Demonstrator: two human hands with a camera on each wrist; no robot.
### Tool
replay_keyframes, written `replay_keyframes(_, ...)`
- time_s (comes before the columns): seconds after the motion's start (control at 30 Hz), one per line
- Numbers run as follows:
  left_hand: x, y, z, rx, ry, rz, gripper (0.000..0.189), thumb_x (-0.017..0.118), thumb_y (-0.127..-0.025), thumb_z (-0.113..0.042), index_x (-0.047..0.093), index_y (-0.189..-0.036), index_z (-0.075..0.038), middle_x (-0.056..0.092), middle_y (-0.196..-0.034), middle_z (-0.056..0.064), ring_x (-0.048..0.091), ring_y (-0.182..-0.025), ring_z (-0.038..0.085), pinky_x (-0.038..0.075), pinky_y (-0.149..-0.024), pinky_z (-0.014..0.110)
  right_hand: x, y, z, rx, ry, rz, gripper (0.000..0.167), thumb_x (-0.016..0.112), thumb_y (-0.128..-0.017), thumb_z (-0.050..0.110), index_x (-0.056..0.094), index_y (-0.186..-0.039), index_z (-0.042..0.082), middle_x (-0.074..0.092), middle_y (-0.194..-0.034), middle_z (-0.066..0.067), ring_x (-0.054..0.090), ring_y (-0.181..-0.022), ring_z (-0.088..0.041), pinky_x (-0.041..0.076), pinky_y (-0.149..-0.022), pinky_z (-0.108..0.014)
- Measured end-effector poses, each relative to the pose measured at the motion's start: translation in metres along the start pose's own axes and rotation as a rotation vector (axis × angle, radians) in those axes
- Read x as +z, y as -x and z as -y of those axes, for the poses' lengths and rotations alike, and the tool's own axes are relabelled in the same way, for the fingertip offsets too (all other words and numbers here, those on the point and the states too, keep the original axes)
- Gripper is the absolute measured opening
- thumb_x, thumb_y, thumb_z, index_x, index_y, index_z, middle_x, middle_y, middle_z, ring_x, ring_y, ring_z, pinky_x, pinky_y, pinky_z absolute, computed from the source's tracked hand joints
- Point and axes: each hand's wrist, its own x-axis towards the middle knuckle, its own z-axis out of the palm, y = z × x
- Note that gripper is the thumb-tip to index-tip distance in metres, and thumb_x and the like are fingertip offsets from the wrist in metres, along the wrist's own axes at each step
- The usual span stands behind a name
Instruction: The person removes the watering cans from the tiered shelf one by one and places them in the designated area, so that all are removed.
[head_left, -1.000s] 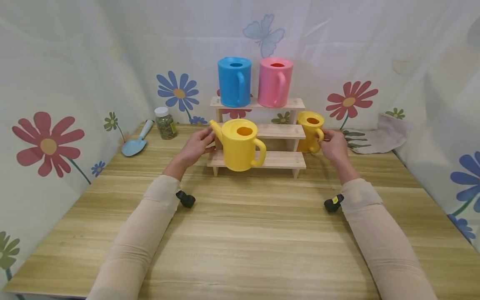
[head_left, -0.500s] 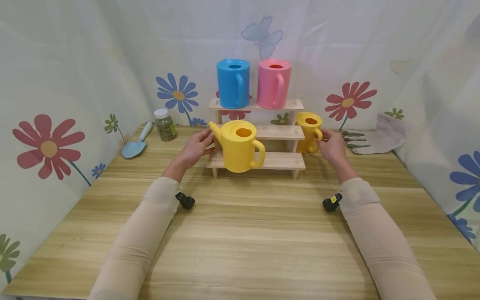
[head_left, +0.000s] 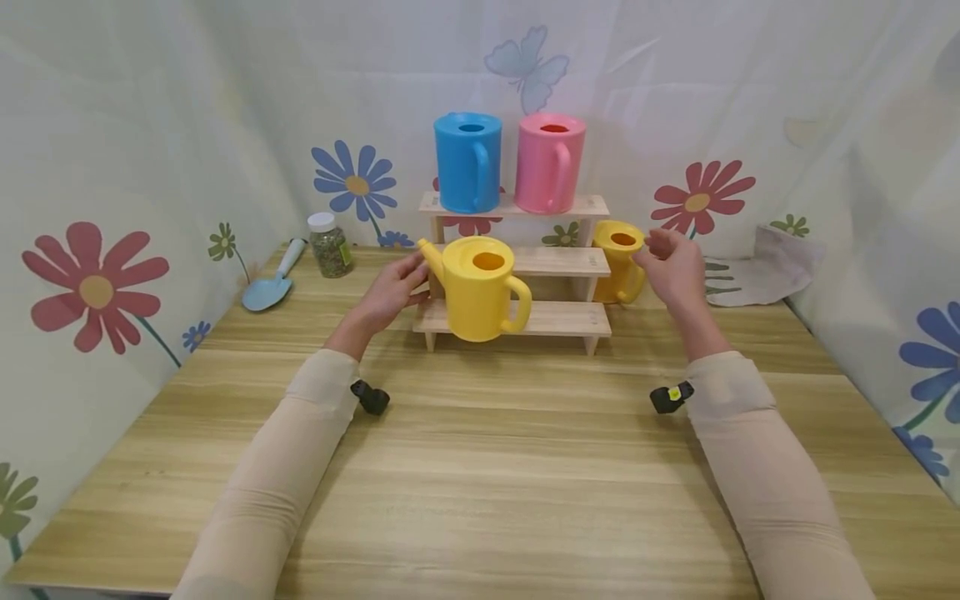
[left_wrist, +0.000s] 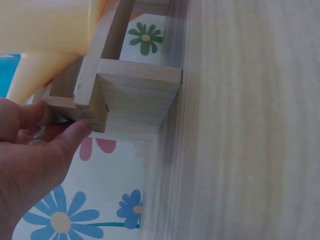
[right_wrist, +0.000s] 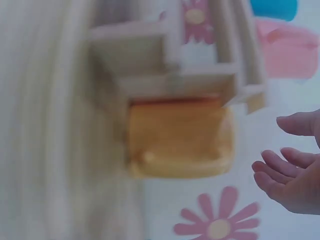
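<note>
My left hand (head_left: 390, 293) is at the left end of a small three-step wooden stand (head_left: 517, 318). In the left wrist view its thumb and fingers (left_wrist: 75, 134) pinch the end of a step. Just right of that hand, a yellow watering can (head_left: 477, 296) sits on the stand, its spout pointing left. A second yellow watering can (head_left: 617, 265) is on the table beside the stand's right end. My right hand (head_left: 677, 268) is raised beside this can's handle, fingers apart from it; in the right wrist view nothing lies between thumb and fingers.
A blue watering can (head_left: 459, 167) and a pink one (head_left: 538, 171) stand on the top step. Behind on the left are a jar (head_left: 330, 248) with a white lid and a light-blue trowel (head_left: 268, 292). A gardening glove (head_left: 765, 271) lies at right.
My right hand has let go of the yellow watering can's handle at the right and risen a little, away from it. My left hand stays at the stand.
</note>
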Motion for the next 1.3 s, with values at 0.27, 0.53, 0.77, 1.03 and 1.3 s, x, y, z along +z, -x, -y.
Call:
replay_keyframes(0.27,-0.001,-0.001,0.001,0.0,0.009,0.001,0.051,0.039,-0.11,-0.025,0.03,-0.159,-0.017,0.032,-0.161,0.008,0.036,-0.144,0.028,0.043,-0.11,0.047,-0.002,0.017,0.025,-0.109,-0.043,0.014,0.053,0.066,-0.099,0.026,0.052,-0.145,0.004,0.059,-0.138,-0.015,0.054,-0.128,-0.028,0.045,-0.109,-0.036)
replay_keyframes(0.53,0.0,-0.002,0.0,0.007,0.022,0.01,0.051,0.038,-0.11,-0.023,0.028,-0.16,-0.015,0.03,-0.162,0.008,0.035,-0.144,0.028,0.04,-0.112,0.049,0.025,0.045,0.048,-0.29,-0.113,0.138,0.04,0.071,-0.096,0.024,0.066,-0.128,0.0,0.069,-0.119,-0.015,0.065,-0.107,-0.024,0.056,-0.09,-0.023)
replay_keyframes(0.77,0.0,0.0,-0.001,0.007,0.016,0.017,0.053,0.038,-0.11,-0.024,0.025,-0.161,-0.015,0.026,-0.163,0.01,0.032,-0.146,0.03,0.038,-0.113,0.051,0.06,0.071,0.067,-0.345,-0.18,0.271,0.038,0.076,-0.093,0.022,0.069,-0.124,0.002,0.072,-0.114,-0.011,0.069,-0.101,-0.022,0.059,-0.086,-0.027)
replay_keyframes(1.03,0.0,0.001,0.0,0.005,0.015,0.014,0.053,0.038,-0.11,-0.025,0.025,-0.161,-0.016,0.027,-0.163,0.009,0.032,-0.146,0.029,0.039,-0.113,0.05,0.085,0.082,0.062,-0.335,-0.199,0.345,0.036,0.078,-0.09,0.021,0.071,-0.121,0.002,0.072,-0.114,-0.011,0.068,-0.1,-0.023,0.06,-0.087,-0.031)
replay_keyframes(1.3,-0.001,0.0,0.0,0.012,0.014,0.019,0.053,0.038,-0.11,-0.025,0.025,-0.161,-0.014,0.026,-0.163,0.01,0.031,-0.146,0.029,0.039,-0.113,0.05,0.099,0.085,0.058,-0.397,-0.261,0.285,0.034,0.078,-0.09,0.018,0.074,-0.12,0.003,0.074,-0.111,-0.01,0.07,-0.094,-0.022,0.06,-0.081,-0.027)
